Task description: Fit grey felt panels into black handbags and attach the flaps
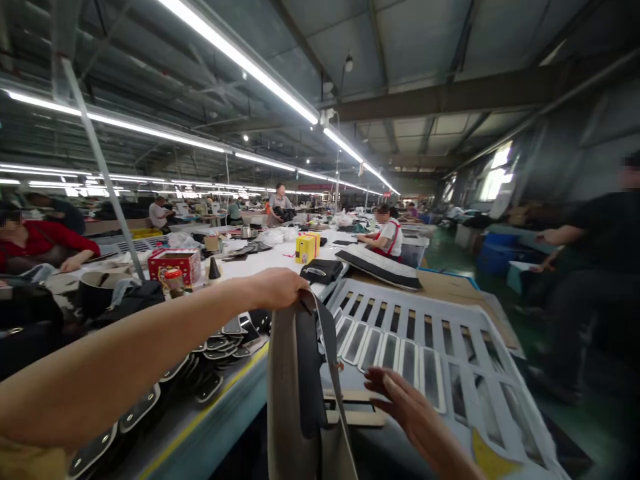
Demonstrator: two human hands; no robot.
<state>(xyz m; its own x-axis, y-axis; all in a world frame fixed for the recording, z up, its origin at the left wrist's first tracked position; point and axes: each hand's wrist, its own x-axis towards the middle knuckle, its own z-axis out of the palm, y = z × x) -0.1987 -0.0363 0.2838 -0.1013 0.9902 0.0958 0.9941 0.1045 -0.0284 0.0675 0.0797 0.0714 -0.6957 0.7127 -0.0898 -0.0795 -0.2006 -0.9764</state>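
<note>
My left hand point(283, 288) reaches forward, its fingers closed on the top end of a long beige-and-black strip of material point(283, 387). The strip hangs down in front of me, folded over at the top. My right hand point(405, 407) is held to the right of the strip with fingers stretched out, holding nothing. Close to its fingertips lies a beige frame-shaped piece point(357, 419). Under and beyond it is a grey slotted plastic crate point(505, 353), with several light-rimmed oblong pieces point(390, 350) lying across its slats.
Several black pieces with metal rims point(143, 407) are heaped on the left table. Farther back stand a red box point(175, 263), a jar point(174, 283) and a yellow box point(307, 249). A padded panel point(380, 268) lies beyond the crate. Co-workers sit around; a person in dark clothes point(600, 253) is at the right.
</note>
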